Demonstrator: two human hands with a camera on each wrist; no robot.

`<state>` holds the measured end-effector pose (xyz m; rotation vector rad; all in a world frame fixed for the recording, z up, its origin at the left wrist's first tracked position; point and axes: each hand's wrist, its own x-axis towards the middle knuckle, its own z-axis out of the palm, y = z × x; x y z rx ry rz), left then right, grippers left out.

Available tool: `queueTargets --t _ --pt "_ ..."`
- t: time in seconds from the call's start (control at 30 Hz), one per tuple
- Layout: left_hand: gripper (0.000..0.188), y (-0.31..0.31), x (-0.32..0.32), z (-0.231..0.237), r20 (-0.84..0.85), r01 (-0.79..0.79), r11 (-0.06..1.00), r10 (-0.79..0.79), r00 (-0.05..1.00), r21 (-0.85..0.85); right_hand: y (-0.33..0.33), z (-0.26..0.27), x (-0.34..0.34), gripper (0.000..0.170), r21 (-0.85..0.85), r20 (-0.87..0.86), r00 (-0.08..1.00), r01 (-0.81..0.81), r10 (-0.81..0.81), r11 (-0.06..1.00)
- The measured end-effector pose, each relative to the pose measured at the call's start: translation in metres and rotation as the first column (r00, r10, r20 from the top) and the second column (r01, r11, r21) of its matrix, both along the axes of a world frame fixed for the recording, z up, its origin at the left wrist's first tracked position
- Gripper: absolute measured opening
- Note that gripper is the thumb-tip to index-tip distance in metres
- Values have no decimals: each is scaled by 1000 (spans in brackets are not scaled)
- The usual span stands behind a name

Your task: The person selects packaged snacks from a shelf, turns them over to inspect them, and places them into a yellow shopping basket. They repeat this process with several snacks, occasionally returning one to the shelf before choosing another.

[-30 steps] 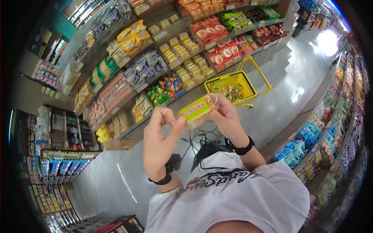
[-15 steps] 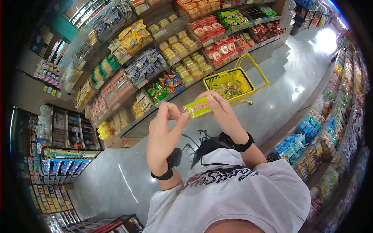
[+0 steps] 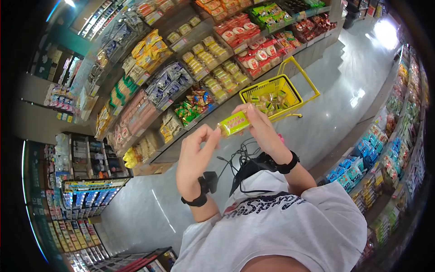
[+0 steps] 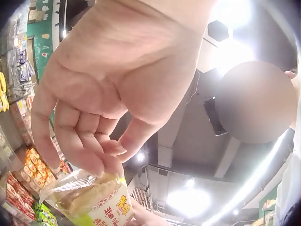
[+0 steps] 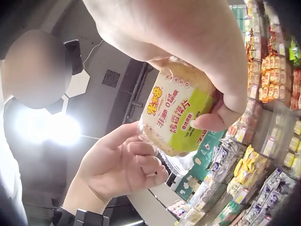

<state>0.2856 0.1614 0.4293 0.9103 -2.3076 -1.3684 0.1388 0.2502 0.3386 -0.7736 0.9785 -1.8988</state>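
Note:
Both hands hold up a clear-wrapped packet of toasted bun slices (image 3: pixel 234 123) in front of the body. Its green side with pink lettering faces the head camera. My left hand (image 3: pixel 195 150) pinches the wrapper at the packet's left end between thumb and fingertips, as the left wrist view of the packet (image 4: pixel 104 201) also shows. At the other end, my right hand (image 3: pixel 264 131) grips it with the thumb on one face and the fingers behind. The right wrist view shows the packet's white and green printed face (image 5: pixel 176 110), with the thumb over its lower corner.
A yellow wheeled basket (image 3: pixel 293 92) holding several small wrapped packets stands on the floor beyond the right hand. Tiered snack shelves (image 3: pixel 199 75) run along the front, and another shelf of bagged goods (image 3: pixel 369 149) lines the right. Black cables (image 3: pixel 240 156) hang below the hands.
The packet has turned in the hands, so its green side now faces the head camera squarely, where green and white sides showed before. Both hands have kept hold of it.

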Motion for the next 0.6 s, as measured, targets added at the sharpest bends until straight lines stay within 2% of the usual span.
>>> queueTargets --t 0.03,0.17,0.23,0.37,0.47,0.57,0.6 --pt "28 -4 -11 -4 7 23 1000 -23 1000 -8 0 -4 -9 43 8 8 1000 8 -8 1000" --pt "28 -16 -61 -32 49 63 998 -63 997 -1 -1 -22 -47 43 69 290 957 -40 18 997" --pt "30 -16 -87 -39 98 79 997 -77 992 -15 3 -31 -65 43 117 315 948 1 -38 993" --pt "27 -30 -128 -69 121 198 978 -206 971 73 15 -50 -104 41 219 302 949 27 -94 975" --pt "26 -41 -152 -95 229 257 957 -282 932 133 18 -72 -130 37 338 294 953 -38 -67 940" --pt "25 -44 -166 -128 235 265 961 -275 932 75 18 -92 -154 31 418 357 934 -142 -19 897" --pt "24 -46 -171 -135 252 244 966 -257 933 80 16 -96 -161 30 453 324 946 -132 -25 881"
